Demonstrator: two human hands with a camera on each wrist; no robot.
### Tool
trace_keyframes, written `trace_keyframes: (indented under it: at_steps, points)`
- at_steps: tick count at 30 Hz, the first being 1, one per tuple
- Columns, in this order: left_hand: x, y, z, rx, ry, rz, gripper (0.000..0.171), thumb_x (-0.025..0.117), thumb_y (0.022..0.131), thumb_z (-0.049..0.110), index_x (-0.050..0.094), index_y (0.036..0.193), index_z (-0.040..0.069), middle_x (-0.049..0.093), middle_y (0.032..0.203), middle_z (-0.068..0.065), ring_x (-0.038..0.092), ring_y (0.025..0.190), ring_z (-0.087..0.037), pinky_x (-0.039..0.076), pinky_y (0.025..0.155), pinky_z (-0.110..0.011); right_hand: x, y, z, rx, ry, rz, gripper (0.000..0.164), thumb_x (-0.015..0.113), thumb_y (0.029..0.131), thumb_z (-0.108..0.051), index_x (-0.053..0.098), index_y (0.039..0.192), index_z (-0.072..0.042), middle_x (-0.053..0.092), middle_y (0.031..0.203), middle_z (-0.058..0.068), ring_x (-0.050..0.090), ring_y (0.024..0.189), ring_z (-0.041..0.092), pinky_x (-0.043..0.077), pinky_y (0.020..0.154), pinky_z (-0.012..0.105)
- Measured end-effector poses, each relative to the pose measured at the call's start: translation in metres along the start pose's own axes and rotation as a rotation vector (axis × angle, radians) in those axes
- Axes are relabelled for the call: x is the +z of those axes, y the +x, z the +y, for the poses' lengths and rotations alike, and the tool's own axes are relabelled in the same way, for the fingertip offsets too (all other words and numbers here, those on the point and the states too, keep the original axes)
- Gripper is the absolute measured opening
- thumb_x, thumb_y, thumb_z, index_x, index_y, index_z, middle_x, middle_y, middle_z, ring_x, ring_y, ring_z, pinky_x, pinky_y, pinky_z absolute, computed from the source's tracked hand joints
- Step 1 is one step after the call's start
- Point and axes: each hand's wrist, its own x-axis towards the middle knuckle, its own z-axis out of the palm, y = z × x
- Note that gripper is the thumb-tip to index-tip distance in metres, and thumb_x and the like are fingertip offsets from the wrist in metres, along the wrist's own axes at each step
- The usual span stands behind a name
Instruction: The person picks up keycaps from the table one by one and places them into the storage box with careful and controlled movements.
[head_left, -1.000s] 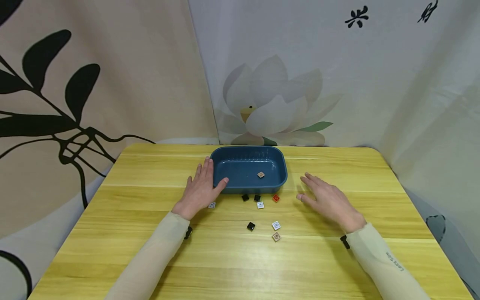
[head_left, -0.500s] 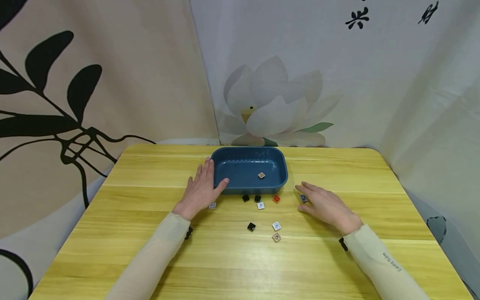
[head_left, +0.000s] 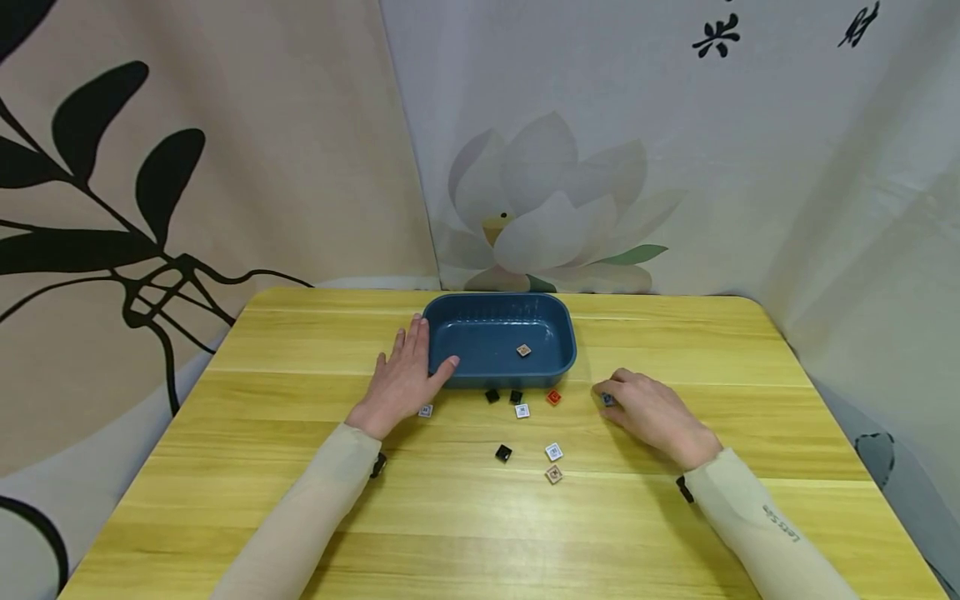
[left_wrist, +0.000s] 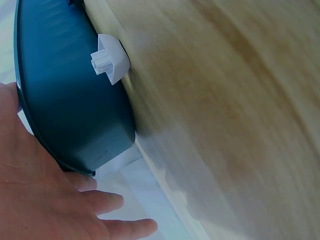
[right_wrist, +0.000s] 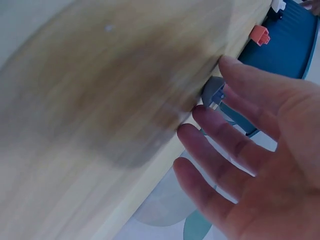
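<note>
My left hand [head_left: 400, 375] rests along the left side of a blue rectangular basin [head_left: 480, 382], straight fingers outside and thumb over the rim. Close by its wrist, a white keycap [left_wrist: 115, 59] sits on the table beside the basin wall. To the right of the basin, my right hand [head_left: 656, 417] is low at the tabletop with bent fingers. Between its thumb and fingers is a grey-blue keycap [right_wrist: 213, 92], stem showing, with a fingertip right against its side. A light brown keycap [head_left: 523, 351] lies inside the basin.
In front of the basin are black keycaps [head_left: 492, 396], a white keycap [head_left: 522, 411] and a red keycap [head_left: 553, 397]. Nearer lie another black keycap [head_left: 503, 453], a white keycap [head_left: 553, 452] and a beige keycap [head_left: 553, 474]. A printed curtain [head_left: 300, 167] hangs behind the wooden table [head_left: 420, 533].
My right hand has come down and slightly nearer to me, its fingers closing in around the grey-blue keycap. My left hand stays at the basin.
</note>
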Motion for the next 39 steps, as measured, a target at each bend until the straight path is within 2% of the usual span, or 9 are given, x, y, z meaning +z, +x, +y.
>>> trace_keyframes:
  at_steps: [5,10,21,29,35,39]
  points:
    - [-0.001,0.000,0.001,-0.007,-0.008,-0.009,0.097,0.035,0.103,0.069,0.004,0.166,0.002,-0.002,0.173,-0.014,0.007,0.157,-0.042,0.016,0.117,-0.073,0.002,0.000,0.001,-0.016,-0.023,0.037,0.017,0.077,0.094,-0.010,0.077,0.110,-0.011,0.064,0.095,0.002,0.059,0.078,0.016,0.054,0.070,0.039]
    - [0.000,0.000,0.000,-0.009,-0.008,-0.012,0.097,0.033,0.103,0.070,0.003,0.166,0.002,-0.003,0.173,-0.013,0.007,0.157,-0.042,0.016,0.117,-0.073,0.001,0.000,0.000,-0.019,-0.029,0.053,0.011,0.076,0.093,-0.009,0.077,0.104,-0.012,0.063,0.091,0.000,0.057,0.074,0.015,0.051,0.066,0.037]
    - [0.001,-0.001,0.000,-0.014,-0.017,-0.011,0.097,0.034,0.103,0.070,0.003,0.166,0.003,-0.003,0.173,-0.013,0.007,0.158,-0.041,0.015,0.117,-0.073,-0.006,-0.003,-0.002,0.011,-0.055,0.102,0.021,0.078,0.092,-0.011,0.078,0.112,-0.006,0.069,0.105,0.009,0.068,0.084,0.026,0.057,0.073,0.047]
    - [0.000,-0.001,0.000,-0.014,-0.013,-0.007,0.097,0.035,0.103,0.070,0.003,0.166,0.003,-0.002,0.173,-0.014,0.008,0.157,-0.042,0.016,0.117,-0.073,-0.013,-0.003,-0.004,0.016,-0.040,0.179,0.022,0.078,0.092,-0.012,0.077,0.113,-0.005,0.069,0.105,0.008,0.069,0.082,0.027,0.055,0.069,0.047]
    - [0.000,0.000,0.000,-0.011,-0.006,-0.006,0.098,0.034,0.102,0.071,0.003,0.166,0.003,-0.003,0.174,-0.012,0.008,0.158,-0.041,0.016,0.117,-0.073,-0.020,0.002,-0.012,0.011,-0.008,0.258,0.024,0.080,0.092,-0.014,0.077,0.113,-0.004,0.069,0.102,0.008,0.068,0.077,0.024,0.054,0.066,0.043]
    - [-0.001,0.000,0.001,-0.012,-0.006,-0.008,0.098,0.034,0.102,0.071,0.003,0.166,0.003,-0.003,0.174,-0.013,0.007,0.158,-0.042,0.015,0.117,-0.073,-0.024,0.006,-0.017,0.024,0.010,0.287,0.026,0.080,0.093,-0.016,0.076,0.115,-0.004,0.069,0.103,0.008,0.068,0.080,0.023,0.053,0.068,0.043]
